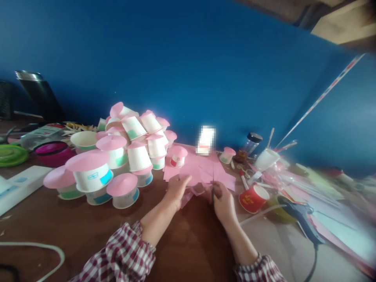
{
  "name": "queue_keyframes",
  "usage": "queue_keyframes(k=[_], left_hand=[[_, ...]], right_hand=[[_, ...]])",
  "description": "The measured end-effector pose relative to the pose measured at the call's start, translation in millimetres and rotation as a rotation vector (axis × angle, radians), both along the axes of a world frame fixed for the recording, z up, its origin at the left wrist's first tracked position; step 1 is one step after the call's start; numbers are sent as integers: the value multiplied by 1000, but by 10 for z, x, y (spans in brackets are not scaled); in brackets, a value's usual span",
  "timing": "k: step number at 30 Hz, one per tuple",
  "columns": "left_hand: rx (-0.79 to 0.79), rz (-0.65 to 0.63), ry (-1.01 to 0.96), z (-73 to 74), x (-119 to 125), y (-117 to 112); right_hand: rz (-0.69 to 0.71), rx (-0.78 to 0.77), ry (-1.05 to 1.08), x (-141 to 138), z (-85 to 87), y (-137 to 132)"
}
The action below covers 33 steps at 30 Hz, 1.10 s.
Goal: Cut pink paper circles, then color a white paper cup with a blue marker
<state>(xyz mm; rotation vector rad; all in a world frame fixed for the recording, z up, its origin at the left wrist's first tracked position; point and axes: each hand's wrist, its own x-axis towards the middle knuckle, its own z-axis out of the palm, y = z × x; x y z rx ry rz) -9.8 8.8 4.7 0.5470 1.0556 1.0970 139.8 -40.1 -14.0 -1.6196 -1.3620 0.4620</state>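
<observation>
Left of the red paper cup (254, 198), the left hand (177, 192) is pinching pink paper (189, 171) and the right hand's (223, 201) fingers are gripping scissors (216, 190). The paper is probably handling light and crease-prone, favouring edge holds (fingers are partly hiding the scissors' handles; blur is obscuring the blades).

Passage lies over brown bench (188, 244) before the pink paper (190, 170); stacked cups (138, 157) block left, a red cup (252, 199) right.

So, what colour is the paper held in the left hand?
Pink; the paper in the left hand shows best in the head view, the only one.
</observation>
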Motion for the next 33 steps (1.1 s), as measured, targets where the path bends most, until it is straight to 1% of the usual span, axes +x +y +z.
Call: queue_keyframes(k=[2, 3, 7, 11, 13, 16, 18, 21, 24, 26, 28, 31, 33], left_hand=[[8, -12, -11, 3, -1, -3], [19, -16, -15, -1, -3, -3], [72, -9, 25, -17, -44, 1], [122, -31, 91, -1, -200, -39], [161, -58, 176, 6, -329, -99], [270, -86, 399, 6, -566, -231], [313, -82, 552, -1, -732, -322], [369, -164, 696, -26, -951, -431], [391, -254, 840, -53, -1092, -506], [442, -289, 999, -54, -1131, -553], [515, -299, 1246, -31, -1128, -609], [589, -345, 1664, 43, -1065, -704], [638, -388, 1859, 109, -1004, -756]], right_hand=[[-67, 3, -77, 35, -10, 6], [-80, 1, -90, 47, -8, 6], [-58, -17, -76, 68, 4, 9], [-58, -28, -86, 79, -5, 20], [-61, -32, -82, 83, -9, 18], [-44, -36, -77, 78, -1, 3], [-18, -36, -69, 64, 17, -9], [6, -36, -58, 37, 49, -23], [-2, -36, -61, 20, 70, -31], [-6, -40, -63, 17, 75, -36], [-3, -46, -60, 17, 78, -40], [-1, -47, -53, 18, 83, -43], [-2, -42, -57, 20, 81, -42]])
